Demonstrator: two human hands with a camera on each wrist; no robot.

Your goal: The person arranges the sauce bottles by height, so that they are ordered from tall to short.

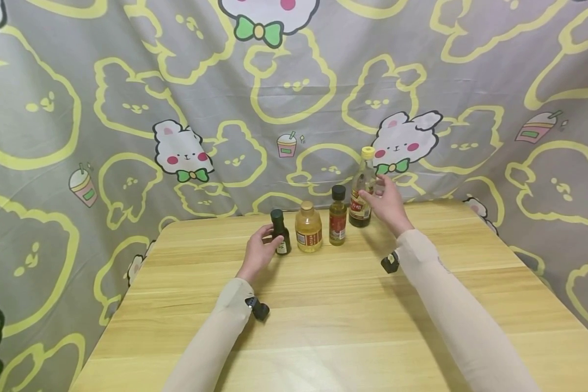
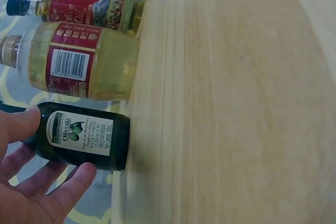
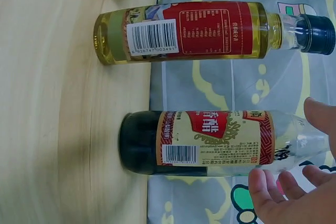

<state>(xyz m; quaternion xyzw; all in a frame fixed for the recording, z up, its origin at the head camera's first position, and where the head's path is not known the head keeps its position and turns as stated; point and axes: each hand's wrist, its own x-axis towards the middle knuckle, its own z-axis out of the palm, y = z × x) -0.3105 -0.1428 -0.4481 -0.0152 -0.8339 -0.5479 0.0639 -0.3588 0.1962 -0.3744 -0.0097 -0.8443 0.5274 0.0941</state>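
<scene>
My left hand (image 1: 258, 253) holds a small dark green olive oil bottle (image 1: 283, 244), thumb against its neck and fingers round the other side. The left wrist view shows the bottle's white olive-printed label (image 2: 79, 132). To the right, my right hand (image 1: 388, 207) holds a tall vinegar bottle (image 1: 359, 204) with a yellow cap, its thumb and fingers on either side of the upper part. Dark liquid fills the lower part of the vinegar bottle, as the right wrist view shows at its base (image 3: 139, 142). Both bottles stand upright on the table.
Between the hands stand a squat bottle of pale yellow oil (image 1: 308, 231) and a slim red-labelled oil bottle (image 1: 337, 223) with a black cap. The bottles stand near the far edge of the wooden table (image 1: 313, 316). A patterned grey curtain (image 1: 235, 109) hangs behind.
</scene>
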